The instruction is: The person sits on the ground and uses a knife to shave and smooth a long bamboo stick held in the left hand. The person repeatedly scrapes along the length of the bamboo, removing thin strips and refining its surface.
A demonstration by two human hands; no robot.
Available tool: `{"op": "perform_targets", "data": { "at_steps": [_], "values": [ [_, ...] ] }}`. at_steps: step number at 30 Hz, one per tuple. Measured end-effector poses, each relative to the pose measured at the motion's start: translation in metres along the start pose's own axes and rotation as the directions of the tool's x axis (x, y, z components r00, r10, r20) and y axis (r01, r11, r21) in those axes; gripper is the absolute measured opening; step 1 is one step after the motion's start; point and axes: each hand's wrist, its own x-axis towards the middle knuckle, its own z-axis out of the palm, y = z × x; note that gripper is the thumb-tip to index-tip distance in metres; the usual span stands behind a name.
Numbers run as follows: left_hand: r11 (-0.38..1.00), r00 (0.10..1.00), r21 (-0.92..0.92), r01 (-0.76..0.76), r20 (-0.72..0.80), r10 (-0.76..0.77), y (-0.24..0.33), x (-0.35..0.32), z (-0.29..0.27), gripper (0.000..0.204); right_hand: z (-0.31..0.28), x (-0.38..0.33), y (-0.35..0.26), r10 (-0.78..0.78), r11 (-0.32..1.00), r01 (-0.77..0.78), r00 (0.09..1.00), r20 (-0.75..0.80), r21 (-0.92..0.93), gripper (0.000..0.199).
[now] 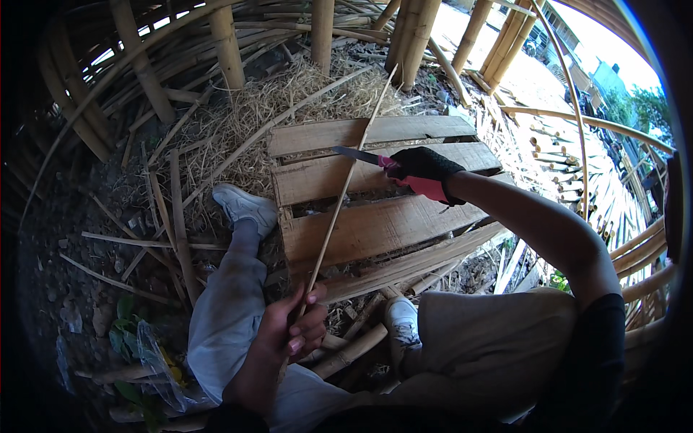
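Note:
My bare left hand (299,322) is wrapped round the near end of a long thin bamboo strip (338,204). The strip slants up and away across a low slatted wooden bench (354,232). In a black and pink glove, my right hand (422,172) grips a knife (355,153) by its handle, which the fingers mostly hide. Its blade points left and crosses the strip above the far slats; whether the two touch, I cannot tell.
Pale shavings (303,97) heap behind the bench, among upright bamboo poles (322,36). Cut bamboo pieces (559,162) lie to the right. On the left are loose strips (180,224) and a clear plastic bag (160,368). My shoes (244,206) flank the bench's near side.

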Motion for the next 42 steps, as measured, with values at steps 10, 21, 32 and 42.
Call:
{"op": "perform_targets", "data": {
  "at_steps": [10, 21, 32, 42],
  "values": [
    [0.994, 0.989, 0.092, 0.057, -0.143, -0.043, 0.003, -0.005, 0.007, 0.037, -0.006, -0.004, -0.058, 0.157, 0.972, -0.15, 0.987, 0.022, -0.18, 0.042],
    [0.996, 0.976, 0.077, 0.055, -0.215, -0.037, 0.008, -0.01, 0.013, 0.039, 0.012, 0.006, -0.057, -0.046, 0.968, 0.04, 0.999, -0.015, -0.249, 0.035],
    [0.981, 0.956, 0.158, 0.112, -0.288, -0.062, 0.009, -0.012, 0.018, 0.039, -0.026, 0.052, -0.019, 0.369, 0.917, -0.376, 0.926, -0.078, -0.131, 0.038],
    [0.965, 0.919, 0.203, 0.167, -0.387, -0.077, 0.006, -0.011, 0.029, 0.046, -0.002, 0.061, -0.027, 0.292, 0.953, -0.283, 0.953, -0.076, 0.107, 0.042]
  ]
}}
